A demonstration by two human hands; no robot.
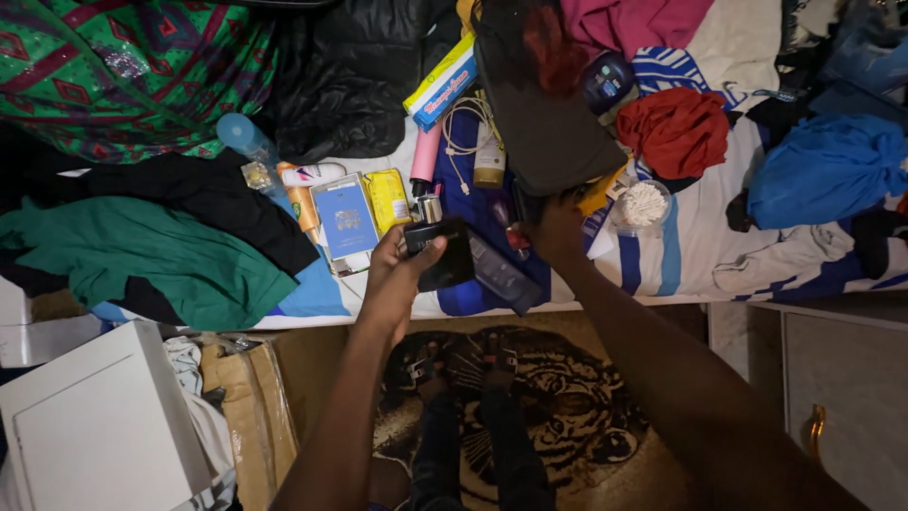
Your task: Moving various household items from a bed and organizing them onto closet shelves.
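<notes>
Looking down past the knees, I saw a tiger-patterned rug (558, 407) underfoot, with a white box (95, 426) and a cardboard carton (251, 407) to its left and a cabinet with a brass handle (832, 397) to its right. Just above, at the bed's edge, the left hand (397, 274) had its fingers and thumb curled tight around a small black case (440, 251), raised clear of the sheet, apparently so it could be looked over. The right hand (558, 227) reached a little further and touched the lower edge of a dark pouch (544, 123); I could not tell whether its fingers pinched the fabric or only rested there. Beside the left hand lay a blue booklet (345, 220), a yellow packet (388, 199) and a pink tube (424, 156), laid flat and side by side, probably to keep them in sight. A tub of cotton buds (643, 203) sat near the right hand. Further off were green cloth (142, 255), a red garment (676, 128), a blue bag (823, 170) and a patterned green fabric (123, 66).
</notes>
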